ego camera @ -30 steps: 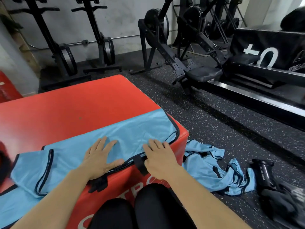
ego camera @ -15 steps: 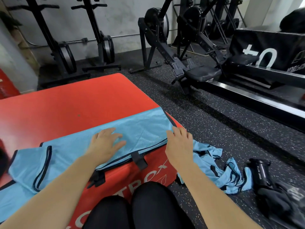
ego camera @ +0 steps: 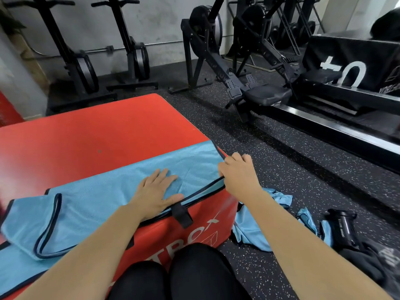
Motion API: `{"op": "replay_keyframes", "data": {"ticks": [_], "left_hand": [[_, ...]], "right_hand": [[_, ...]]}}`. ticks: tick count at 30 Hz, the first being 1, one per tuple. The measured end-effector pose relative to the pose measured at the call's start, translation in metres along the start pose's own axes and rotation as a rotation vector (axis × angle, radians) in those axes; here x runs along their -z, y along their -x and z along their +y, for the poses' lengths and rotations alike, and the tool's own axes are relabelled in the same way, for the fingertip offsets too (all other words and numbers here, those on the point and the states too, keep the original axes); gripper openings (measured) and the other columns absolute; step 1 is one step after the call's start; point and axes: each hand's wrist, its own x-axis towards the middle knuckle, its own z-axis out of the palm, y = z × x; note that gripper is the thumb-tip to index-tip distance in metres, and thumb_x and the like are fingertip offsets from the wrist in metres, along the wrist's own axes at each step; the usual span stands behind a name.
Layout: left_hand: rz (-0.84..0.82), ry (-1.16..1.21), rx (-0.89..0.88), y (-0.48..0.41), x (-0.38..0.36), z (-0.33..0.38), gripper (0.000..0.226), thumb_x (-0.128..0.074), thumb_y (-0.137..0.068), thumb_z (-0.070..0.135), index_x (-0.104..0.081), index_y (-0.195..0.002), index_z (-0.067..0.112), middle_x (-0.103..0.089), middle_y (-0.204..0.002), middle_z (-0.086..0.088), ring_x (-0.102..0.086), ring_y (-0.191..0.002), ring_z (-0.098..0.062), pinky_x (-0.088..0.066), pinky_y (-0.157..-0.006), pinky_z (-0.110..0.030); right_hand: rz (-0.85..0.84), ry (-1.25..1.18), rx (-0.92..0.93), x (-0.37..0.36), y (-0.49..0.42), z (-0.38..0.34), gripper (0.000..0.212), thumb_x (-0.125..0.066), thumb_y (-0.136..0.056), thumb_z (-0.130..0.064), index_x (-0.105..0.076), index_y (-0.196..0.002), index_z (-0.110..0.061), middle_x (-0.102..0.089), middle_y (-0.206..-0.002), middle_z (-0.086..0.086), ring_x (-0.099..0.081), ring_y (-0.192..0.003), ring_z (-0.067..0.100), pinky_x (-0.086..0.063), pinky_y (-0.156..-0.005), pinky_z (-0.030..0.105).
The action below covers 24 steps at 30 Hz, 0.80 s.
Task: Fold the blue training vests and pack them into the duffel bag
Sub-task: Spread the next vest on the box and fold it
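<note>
A blue training vest (ego camera: 104, 191) with dark trim lies spread along the near edge of a red padded box (ego camera: 91, 135). My left hand (ego camera: 154, 191) lies flat on the vest near its middle, fingers straight. At the box's right corner my right hand (ego camera: 237, 174) grips the vest's dark-trimmed edge with curled fingers. More blue vests (ego camera: 255, 228) lie crumpled on the floor to the right of the box. A black duffel bag (ego camera: 355, 241) sits on the floor at the lower right, partly cut off.
Black rowing machines (ego camera: 259, 92) stand on the speckled rubber floor to the right and behind. Two upright black machines (ego camera: 134, 53) line the back wall. A black padded box (ego camera: 355, 59) is at the far right. My knees (ego camera: 177, 276) press against the red box.
My right hand slid right along the vest's near edge to the corner and curled onto the trim. The left hand stayed flat on the vest, and the cloth lies smoother.
</note>
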Motion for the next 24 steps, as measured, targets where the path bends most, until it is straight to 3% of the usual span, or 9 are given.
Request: {"op": "replay_keyframes", "data": {"ticks": [2,7,13,14,16,18,20,22,24], "left_hand": [[-0.014,0.013,0.014,0.002,-0.004,0.001,0.125,0.012,-0.046,0.101,-0.012,-0.153,0.040,0.004,-0.164,0.007,0.010,-0.150,-0.013,0.005,-0.121,-0.040],[-0.055,-0.013,0.038,0.003,-0.004,0.007,0.124,0.012,-0.046,0.101,0.001,-0.154,0.040,0.013,-0.163,0.007,0.019,-0.148,-0.013,0.010,-0.119,-0.041],[-0.058,-0.038,0.050,0.004,-0.004,0.010,0.126,0.011,-0.044,0.102,0.006,-0.153,0.040,0.016,-0.162,0.006,0.020,-0.148,-0.014,0.009,-0.120,-0.044],[-0.057,-0.045,0.054,0.004,-0.005,0.010,0.126,0.011,-0.044,0.102,0.007,-0.153,0.040,0.017,-0.162,0.006,0.021,-0.148,-0.014,0.009,-0.120,-0.044],[-0.050,-0.064,0.056,0.004,-0.006,0.011,0.123,0.010,-0.046,0.101,0.009,-0.153,0.040,0.017,-0.162,0.006,0.021,-0.148,-0.014,0.009,-0.121,-0.044],[-0.043,-0.081,0.060,0.004,-0.008,0.012,0.121,0.010,-0.048,0.100,0.009,-0.153,0.040,0.017,-0.162,0.006,0.020,-0.148,-0.014,0.009,-0.121,-0.044],[-0.039,-0.095,0.064,0.004,-0.008,0.013,0.125,0.013,-0.045,0.100,0.008,-0.153,0.039,0.017,-0.162,0.006,0.019,-0.148,-0.015,0.008,-0.121,-0.044],[-0.040,-0.130,0.062,0.004,-0.007,0.013,0.135,0.018,-0.037,0.101,0.007,-0.154,0.035,0.017,-0.162,0.004,0.018,-0.149,-0.016,0.005,-0.121,-0.043],[-0.053,-0.163,0.062,0.004,-0.007,0.013,0.139,0.017,-0.034,0.101,0.008,-0.155,0.032,0.018,-0.162,0.003,0.018,-0.148,-0.016,0.005,-0.120,-0.043]], "right_hand": [[0.049,0.040,0.023,-0.010,0.005,0.006,0.036,-0.082,-0.035,-0.002,-0.062,-0.059,-0.019,-0.053,-0.063,0.000,-0.054,-0.067,0.026,-0.027,-0.068,0.034],[0.072,-0.048,0.019,-0.031,0.013,0.018,0.037,-0.079,-0.031,0.007,-0.062,-0.055,-0.015,-0.056,-0.063,0.002,-0.054,-0.056,0.025,-0.045,-0.049,0.028],[0.147,0.014,0.032,-0.037,0.016,0.022,0.018,-0.059,-0.042,0.000,-0.055,-0.050,-0.016,-0.051,-0.055,0.001,-0.051,-0.049,0.024,-0.037,-0.045,0.026],[0.174,0.028,0.024,-0.039,0.019,0.022,0.013,-0.053,-0.050,-0.004,-0.057,-0.054,-0.015,-0.053,-0.058,0.002,-0.052,-0.052,0.025,-0.037,-0.047,0.028],[0.205,0.010,-0.035,-0.039,0.022,0.017,0.028,-0.037,-0.063,-0.006,-0.063,-0.065,-0.013,-0.060,-0.070,0.005,-0.056,-0.062,0.027,-0.041,-0.053,0.031],[0.263,-0.058,-0.088,-0.029,0.020,-0.004,0.033,-0.037,-0.067,-0.007,-0.068,-0.078,-0.012,-0.066,-0.080,0.006,-0.061,-0.071,0.029,-0.046,-0.058,0.032],[0.255,-0.187,-0.026,-0.014,0.012,-0.041,0.033,-0.041,-0.074,-0.009,-0.067,-0.094,-0.011,-0.066,-0.088,0.007,-0.063,-0.080,0.031,-0.049,-0.066,0.037],[0.019,-0.380,0.100,-0.004,0.004,-0.079,0.038,-0.039,-0.095,-0.019,-0.053,-0.129,-0.009,-0.060,-0.121,0.014,-0.056,-0.113,0.034,-0.042,-0.094,0.043],[-0.266,-0.443,0.069,-0.005,0.001,-0.095,0.058,-0.029,-0.103,-0.043,-0.020,-0.153,-0.015,-0.024,-0.157,0.018,-0.020,-0.145,0.032,-0.015,-0.117,0.046]]}}
